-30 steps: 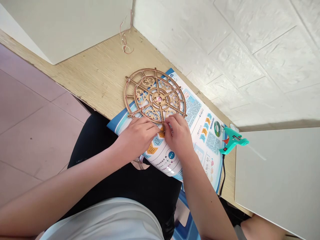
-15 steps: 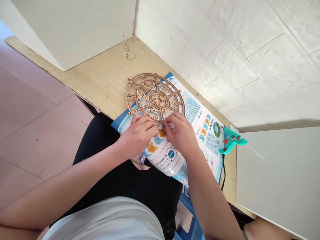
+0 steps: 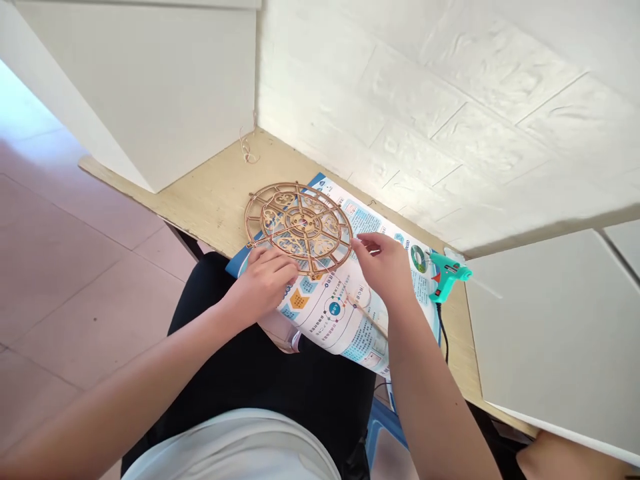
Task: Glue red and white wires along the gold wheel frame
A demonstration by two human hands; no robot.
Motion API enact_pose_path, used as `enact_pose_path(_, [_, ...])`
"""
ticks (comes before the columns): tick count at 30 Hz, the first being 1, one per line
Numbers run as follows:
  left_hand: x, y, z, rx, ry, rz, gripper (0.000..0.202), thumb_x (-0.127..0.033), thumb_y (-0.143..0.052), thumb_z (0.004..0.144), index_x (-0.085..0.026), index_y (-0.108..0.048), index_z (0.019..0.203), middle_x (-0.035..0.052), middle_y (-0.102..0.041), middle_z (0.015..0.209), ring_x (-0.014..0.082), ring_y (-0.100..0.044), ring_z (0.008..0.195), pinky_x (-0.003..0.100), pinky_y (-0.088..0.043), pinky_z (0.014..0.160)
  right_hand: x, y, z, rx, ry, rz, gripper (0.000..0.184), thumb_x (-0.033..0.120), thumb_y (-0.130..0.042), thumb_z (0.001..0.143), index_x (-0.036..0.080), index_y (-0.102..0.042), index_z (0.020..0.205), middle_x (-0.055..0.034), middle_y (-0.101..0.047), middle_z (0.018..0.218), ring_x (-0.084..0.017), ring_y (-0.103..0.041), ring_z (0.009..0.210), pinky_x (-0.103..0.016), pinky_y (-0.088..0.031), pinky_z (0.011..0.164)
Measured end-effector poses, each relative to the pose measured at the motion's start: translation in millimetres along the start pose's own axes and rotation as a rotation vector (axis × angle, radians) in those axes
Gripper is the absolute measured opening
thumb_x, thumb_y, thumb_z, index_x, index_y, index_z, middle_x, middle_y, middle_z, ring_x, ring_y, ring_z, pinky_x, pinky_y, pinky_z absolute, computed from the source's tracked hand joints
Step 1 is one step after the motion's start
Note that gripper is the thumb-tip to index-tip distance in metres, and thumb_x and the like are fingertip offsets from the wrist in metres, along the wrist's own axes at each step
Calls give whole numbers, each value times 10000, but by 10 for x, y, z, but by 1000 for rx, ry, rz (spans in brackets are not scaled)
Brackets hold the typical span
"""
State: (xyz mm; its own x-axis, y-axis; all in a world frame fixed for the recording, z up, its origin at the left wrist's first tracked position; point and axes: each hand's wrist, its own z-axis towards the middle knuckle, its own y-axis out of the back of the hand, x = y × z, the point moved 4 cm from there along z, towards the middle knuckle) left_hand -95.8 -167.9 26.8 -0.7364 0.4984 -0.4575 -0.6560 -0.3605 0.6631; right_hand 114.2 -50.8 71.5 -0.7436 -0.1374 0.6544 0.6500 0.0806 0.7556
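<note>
A round laser-cut wooden wheel (image 3: pixel 299 230) with ornate openwork lies flat on a printed instruction booklet (image 3: pixel 330 320). My left hand (image 3: pixel 265 280) rests on the wheel's lower rim, its fingers curled over the wood. My right hand (image 3: pixel 383 267) is raised just right of the wheel, with its fingers slightly apart and no visible contact with the wheel. A thin wooden stick (image 3: pixel 370 319) lies across the booklet below my right hand.
A teal hot glue gun (image 3: pixel 449 275) lies at the booklet's right corner, its black cord (image 3: pixel 443 337) running off the desk. White panels stand on the light wooden desk (image 3: pixel 210 207), and a tangle of thin wire (image 3: pixel 247 150) lies by the wall.
My right hand has moved off the wheel, up and to the right. The view has shifted, making the desk appear smaller and lower, and a thin stick now shows on the booklet.
</note>
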Motion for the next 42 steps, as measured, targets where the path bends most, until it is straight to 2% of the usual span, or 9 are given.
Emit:
enact_pose_path(5, [-57,133,129,-71,121,-52,253,-73,-513,986,-216,-634,816,17,-812,968,214,-690,979,424,-411,923,-206,-103,175,254,-332,253,301,442,-704,977,141,-711,974,-63,-719,846,-165,-656,680,-338,-576,657])
enact_pose_path(12, [-194,72,88,-344,467,-274,136,-278,-682,927,-219,-661,806,97,-766,1045,295,-636,1094,548,-413,1065,-180,-69,377,286,-370,743,273,365,-663,1031,137,-665,1182,-56,-706,1064,-151,-700,854,-311,-624,742])
enact_pose_path(16, [-356,-172,36,-205,698,-674,210,-401,-754,881,-210,-689,823,58,-740,785,232,-701,751,391,-579,712,-247,157,342,212,-296,919,235,347,-659,1034,135,-665,1132,-28,-700,978,-126,-680,767,-279,-608,686])
enact_pose_path(20, [-405,-357,306,-121,818,-1082,399,-554,-629,934,-210,-699,1123,145,-792,1204,326,-769,1109,481,-647,880,-293,317,177,154,-221,992,71,218,-636,1014,157,-609,1037,-6,-712,832,-118,-685,677,-255,-591,658])
enact_pose_path(23, [-377,-439,541,-77,861,-1272,443,-528,-701,889,-204,-695,1191,147,-760,1313,357,-724,1234,518,-623,988,-361,366,-4,132,-190,961,98,210,-648,965,196,-581,1036,-46,-762,842,-150,-722,673,-287,-606,675])
enact_pose_path(27, [-352,-582,623,-40,920,-1360,429,-429,-864,779,-204,-728,1118,112,-804,1218,348,-765,1139,468,-650,922,-655,527,-336,76,-202,753,196,357,-715,909,191,-696,1012,-90,-787,994,-159,-705,613,-313,-576,612])
enact_pose_path(33, [-241,-791,462,-18,1020,-1425,445,-462,-912,746,-228,-751,1089,81,-825,1139,352,-756,1158,491,-651,938,-1451,1194,-869,-284,-342,324,264,452,-713,849,192,-752,859,-58,-734,830,-206,-639,744,-325,-477,673])
enact_pose_path(37, [-114,-851,377,36,1007,-1407,404,-448,-903,759,-231,-768,1072,78,-822,1129,357,-732,1200,516,-630,1002,-1855,1469,-715,-438,-431,159,288,448,-729,841,176,-706,931,-82,-730,935,-221,-646,830,-339,-482,725])
enact_pose_path(42, [-56,-884,348,52,1035,-1367,478,-409,-921,739,-219,-745,1141,82,-804,1172,342,-731,1178,491,-627,993,-1997,1412,-210,-287,-417,93,281,407,-773,902,161,-655,840,14,-649,784,-136,-596,708,-301,-509,715])
